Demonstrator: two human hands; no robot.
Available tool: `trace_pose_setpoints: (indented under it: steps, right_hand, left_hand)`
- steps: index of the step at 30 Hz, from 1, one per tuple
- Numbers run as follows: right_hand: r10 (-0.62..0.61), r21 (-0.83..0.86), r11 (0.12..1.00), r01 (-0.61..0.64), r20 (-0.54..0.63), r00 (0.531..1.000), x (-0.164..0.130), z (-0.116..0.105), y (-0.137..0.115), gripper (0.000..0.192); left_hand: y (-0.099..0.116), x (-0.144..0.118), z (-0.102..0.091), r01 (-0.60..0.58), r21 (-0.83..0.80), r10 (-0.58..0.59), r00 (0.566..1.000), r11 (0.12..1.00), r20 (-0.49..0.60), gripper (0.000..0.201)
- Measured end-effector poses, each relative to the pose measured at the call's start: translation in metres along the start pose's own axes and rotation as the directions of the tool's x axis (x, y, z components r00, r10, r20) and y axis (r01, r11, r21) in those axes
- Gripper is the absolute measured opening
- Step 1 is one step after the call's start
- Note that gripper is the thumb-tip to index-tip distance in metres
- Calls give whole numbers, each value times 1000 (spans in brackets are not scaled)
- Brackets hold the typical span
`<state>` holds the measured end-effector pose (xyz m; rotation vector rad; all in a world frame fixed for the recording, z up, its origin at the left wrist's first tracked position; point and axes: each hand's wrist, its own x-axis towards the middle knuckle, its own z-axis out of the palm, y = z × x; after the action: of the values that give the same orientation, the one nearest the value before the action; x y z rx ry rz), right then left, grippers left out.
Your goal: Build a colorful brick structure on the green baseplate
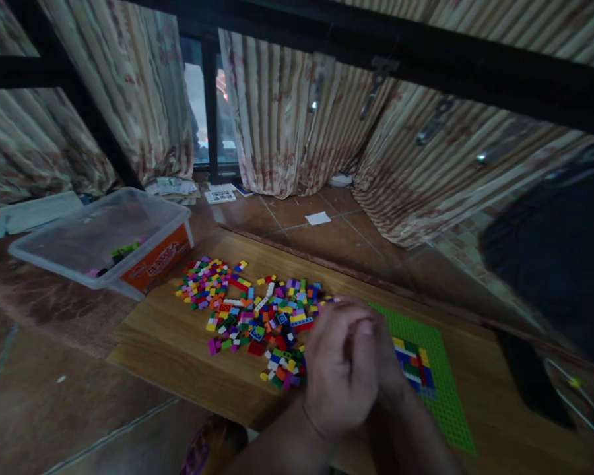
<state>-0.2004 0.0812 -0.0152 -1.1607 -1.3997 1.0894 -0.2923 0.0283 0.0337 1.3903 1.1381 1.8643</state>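
Note:
My left hand (334, 373) and my right hand (387, 369) are pressed together above the wooden table, fingers closed round each other. Whether anything lies inside them is hidden. Just left of them spreads a pile of small coloured toy bricks (282, 320), part of it covered by my left hand. On the right, partly behind my right hand, a green baseplate (448, 389) lies flat. A block of coloured bricks (416, 366) in rows sits on it, its left part hidden by my wrist.
A clear plastic box (99, 231) with an orange label and a few pieces inside stands beyond the table's (163, 336) left end. A dark flat object (529, 376) lies at its right end. Papers (220, 193) are on the tiled floor before striped curtains (277, 112).

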Motion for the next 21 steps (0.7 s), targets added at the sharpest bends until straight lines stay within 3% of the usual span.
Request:
trace_pose_setpoints:
  steps: [2, 3, 5, 8, 11, 15, 21]
  right_hand:
    - [100, 148, 985, -89, -70, 993, -11, -17, -5, 18]
    - [167, 249, 959, -136, -107, 980, -16, -24, -6, 18]
    - [279, 433, 881, -192, -148, 949, -24, -32, -8, 21]
    - [330, 541, 811, -221, -111, 937, -31, -35, -7, 22]
    - [313, 543, 809, -225, -74, 947, -36, -37, -5, 21]
    - [305, 520, 822, -233, -57, 950, -39, -44, -2, 20]
    - [270, 499, 846, -186, -101, 958, -42, -48, 2, 23]
  left_hand:
    - [-7, 2, -2, 196, 84, -191, 980, 977, -61, 15]
    - [-11, 3, -2, 290, 112, -287, 957, 950, -47, 19]
    - [-18, 2, 0, 371, 173, -385, 921, 912, 58, 28]
    - [-25, -3, 5, 343, 224, -396, 877, 912, 271, 36]
    - [-27, -8, 11, 319, 246, -392, 846, 915, 361, 34]
    - [-32, -10, 17, 384, 185, -426, 818, 905, 385, 25]
    - [-35, -14, 27, 561, -37, -521, 789, 827, 327, 17]
